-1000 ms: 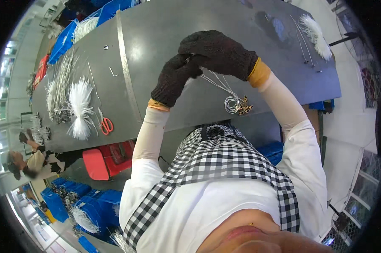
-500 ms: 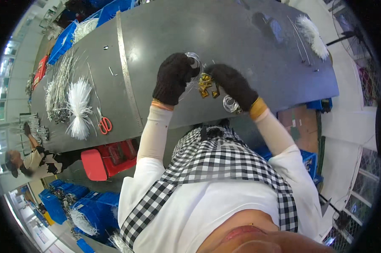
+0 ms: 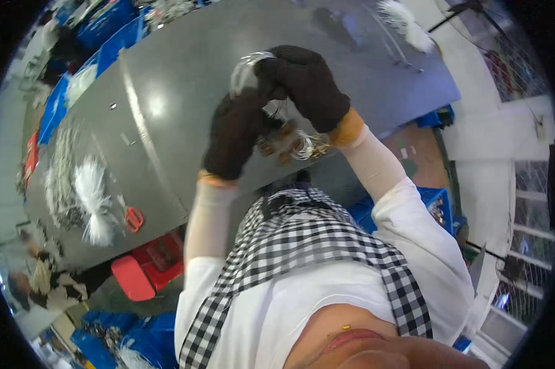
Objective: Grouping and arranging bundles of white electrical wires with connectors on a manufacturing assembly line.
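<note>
Both my hands wear dark knit gloves and meet above the grey table point(image 3: 185, 74). My left hand point(image 3: 235, 132) and my right hand point(image 3: 305, 83) together grip a coiled bundle of thin white wires point(image 3: 246, 69). Loops of the wire and small brass-coloured connectors point(image 3: 293, 144) hang below, between my wrists. The fingers of both hands are closed around the coil, which rises just above the gloves.
On the table's left lie white cable-tie bundles point(image 3: 93, 197), red-handled scissors point(image 3: 133, 218) and a heap of wires point(image 3: 59, 178). Another white bundle point(image 3: 406, 24) lies far right. A red stool point(image 3: 145, 270) and blue bins point(image 3: 108, 341) stand below. Another person sits at lower left.
My hands have drawn together and risen over the table. The wire coil, stretched between them before, is now bunched at my fingertips with its connectors dangling.
</note>
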Demonstrator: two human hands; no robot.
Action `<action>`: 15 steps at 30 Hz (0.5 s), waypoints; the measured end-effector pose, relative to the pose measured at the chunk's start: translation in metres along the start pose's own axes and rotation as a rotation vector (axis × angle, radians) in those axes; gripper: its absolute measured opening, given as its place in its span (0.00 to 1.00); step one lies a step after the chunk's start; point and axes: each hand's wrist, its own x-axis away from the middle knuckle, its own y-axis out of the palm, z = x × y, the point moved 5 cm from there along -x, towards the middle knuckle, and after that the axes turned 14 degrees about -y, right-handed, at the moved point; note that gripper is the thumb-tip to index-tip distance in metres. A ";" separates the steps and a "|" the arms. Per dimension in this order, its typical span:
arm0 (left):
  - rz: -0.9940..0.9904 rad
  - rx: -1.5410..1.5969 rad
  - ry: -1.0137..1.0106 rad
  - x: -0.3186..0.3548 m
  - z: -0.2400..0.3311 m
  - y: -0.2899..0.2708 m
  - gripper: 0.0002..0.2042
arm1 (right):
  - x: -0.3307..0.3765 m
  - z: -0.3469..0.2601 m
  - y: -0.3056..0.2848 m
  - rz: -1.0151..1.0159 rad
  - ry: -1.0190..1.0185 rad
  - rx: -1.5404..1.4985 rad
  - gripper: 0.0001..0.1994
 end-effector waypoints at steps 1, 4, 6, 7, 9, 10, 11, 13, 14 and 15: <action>-0.247 0.631 -0.606 0.012 -0.031 0.002 0.15 | 0.005 0.008 0.002 0.188 0.579 -0.644 0.09; -0.493 0.270 -0.267 0.004 -0.039 -0.041 0.11 | -0.006 0.002 -0.020 -0.196 0.132 -0.199 0.09; -0.526 0.442 -0.663 0.021 -0.029 -0.046 0.10 | -0.016 0.002 -0.026 -0.314 0.061 -0.139 0.09; -0.528 0.628 -1.036 0.038 -0.033 -0.044 0.10 | -0.020 0.000 -0.025 -0.456 -0.047 -0.055 0.10; -0.543 0.497 -0.668 0.061 -0.044 -0.041 0.10 | -0.006 0.012 -0.024 -0.633 -0.262 0.141 0.12; -0.634 0.420 -0.536 0.069 -0.046 -0.040 0.10 | 0.008 0.023 -0.030 -0.670 -0.359 0.258 0.13; -0.716 0.337 -0.412 0.078 -0.051 -0.044 0.10 | 0.020 0.043 -0.044 -0.756 -0.386 0.342 0.14; -0.686 0.146 -0.200 0.102 -0.076 -0.063 0.14 | 0.039 0.115 -0.120 -0.753 -0.208 0.422 0.15; -0.615 0.272 -0.467 0.131 -0.108 -0.073 0.12 | 0.038 0.132 -0.149 -0.689 0.037 0.331 0.18; -0.551 0.443 -0.695 0.153 -0.139 -0.077 0.09 | 0.063 0.173 -0.200 -0.614 0.176 0.592 0.19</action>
